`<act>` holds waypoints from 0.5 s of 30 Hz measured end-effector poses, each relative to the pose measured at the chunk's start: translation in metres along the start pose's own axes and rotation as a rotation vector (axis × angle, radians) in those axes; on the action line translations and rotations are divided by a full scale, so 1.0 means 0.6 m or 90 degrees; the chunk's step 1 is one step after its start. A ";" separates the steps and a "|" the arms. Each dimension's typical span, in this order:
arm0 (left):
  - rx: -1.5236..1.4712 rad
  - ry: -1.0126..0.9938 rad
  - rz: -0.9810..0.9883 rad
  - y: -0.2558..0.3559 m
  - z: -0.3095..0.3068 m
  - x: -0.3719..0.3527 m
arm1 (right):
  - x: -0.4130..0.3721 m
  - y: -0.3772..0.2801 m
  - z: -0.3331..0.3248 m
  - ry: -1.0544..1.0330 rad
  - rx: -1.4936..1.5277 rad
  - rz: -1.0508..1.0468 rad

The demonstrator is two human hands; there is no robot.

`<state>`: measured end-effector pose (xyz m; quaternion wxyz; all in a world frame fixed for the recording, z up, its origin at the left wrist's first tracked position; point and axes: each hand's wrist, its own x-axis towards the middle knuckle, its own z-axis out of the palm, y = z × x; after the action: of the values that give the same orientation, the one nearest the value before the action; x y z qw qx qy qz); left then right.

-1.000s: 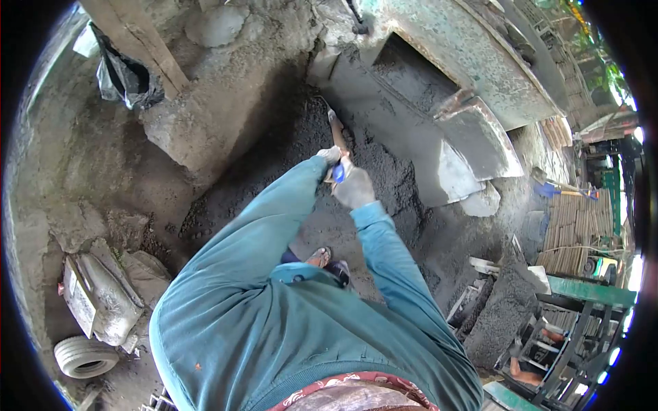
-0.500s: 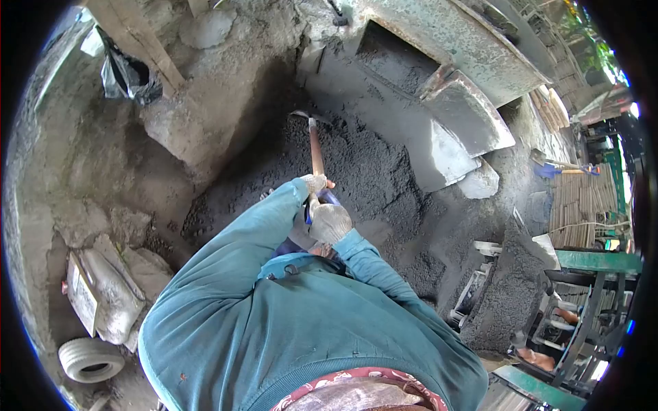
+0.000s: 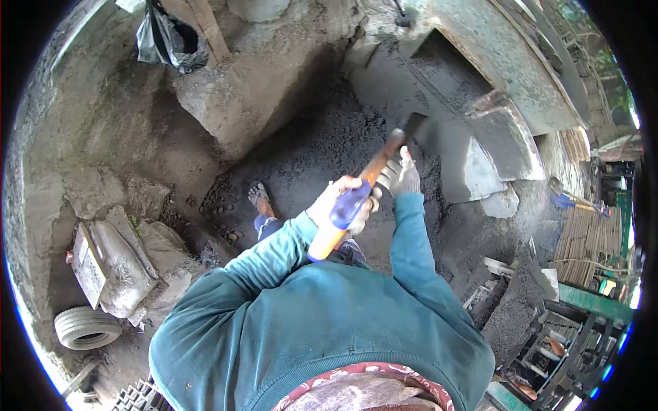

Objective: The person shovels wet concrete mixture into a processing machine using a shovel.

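A hoe slants up and to the right in front of my body; its wooden handle (image 3: 381, 160) has a blue and orange grip (image 3: 348, 207) at the near end. The dark, blurred hoe blade (image 3: 414, 128) is raised at the far end. My left hand (image 3: 334, 200), in a pale glove, is wrapped round the handle by the blue part. Beside the upper handle, my right hand (image 3: 406, 177), also gloved, has its fingers apart and thumb up. Dark, damp-looking loose material (image 3: 322, 147) lies on the ground beyond both hands.
Flat slabs (image 3: 504, 140) lean below a metal-sided trough (image 3: 507, 61) at upper right. A large rock face (image 3: 240, 109) stands at left. My bare foot (image 3: 259, 197) is on the ground. A tyre (image 3: 88, 328), a hanging black bag (image 3: 168, 41) and a machine frame (image 3: 548, 342) lie around.
The hoe has swung up and right, off the dark pile. My right hand has moved forward and its fingers have come off the handle. My left hand now grips nearer the coloured end.
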<state>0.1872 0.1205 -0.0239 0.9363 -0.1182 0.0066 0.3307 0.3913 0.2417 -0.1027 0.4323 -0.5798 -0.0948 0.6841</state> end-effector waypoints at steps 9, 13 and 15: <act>0.473 0.418 0.490 0.232 0.004 -0.338 | 0.223 0.145 0.158 0.138 0.147 -0.099; 0.206 0.533 0.463 0.302 -0.120 -0.388 | 0.296 0.236 0.211 0.148 0.127 -0.015; 0.088 0.663 0.465 0.305 -0.228 -0.435 | 0.317 0.306 0.245 0.132 0.192 0.068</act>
<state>-0.1214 0.0662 -0.1730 0.6427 -0.1927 0.5222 0.5264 0.1828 0.3183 -0.3084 0.4848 -0.5802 0.0844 0.6490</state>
